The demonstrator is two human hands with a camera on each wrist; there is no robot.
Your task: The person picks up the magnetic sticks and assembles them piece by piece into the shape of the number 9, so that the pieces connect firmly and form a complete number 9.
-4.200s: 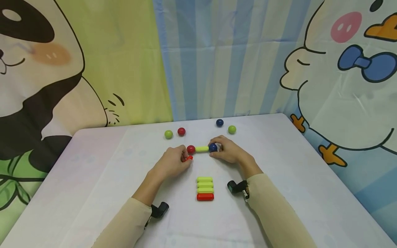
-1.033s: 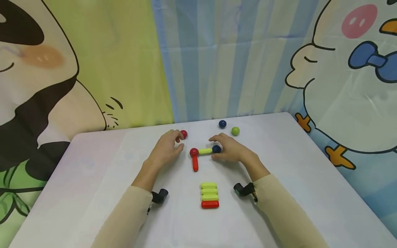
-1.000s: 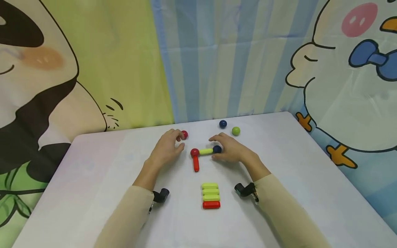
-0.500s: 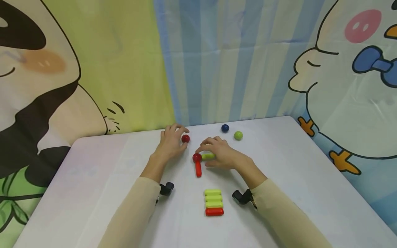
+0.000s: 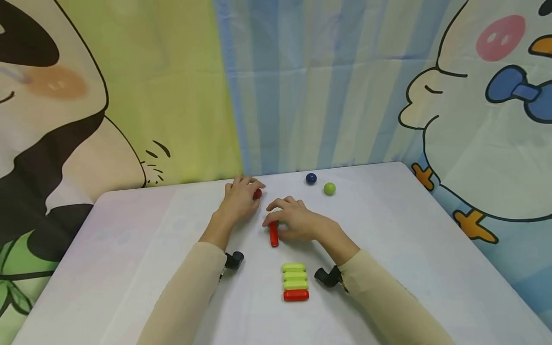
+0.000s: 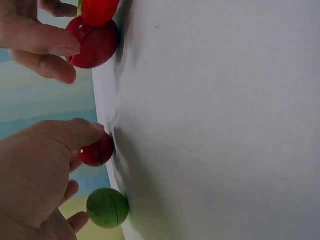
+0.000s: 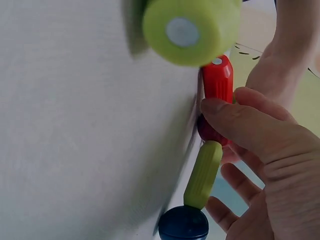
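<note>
No lettering, label, brand, number or sign can be read in the head view or in either wrist view.

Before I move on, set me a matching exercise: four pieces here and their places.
1. Three rounded yellow-green sticks
2. Loose glossy red ball
3. Loose dark blue ball
4. Joined glossy red ball

A. At the left hand
B. At the right hand, touching a red stick
C. Beside a green ball, away from both hands
D. In a row with another red stick

Pairs: 1-D, 2-A, 3-C, 4-B
</note>
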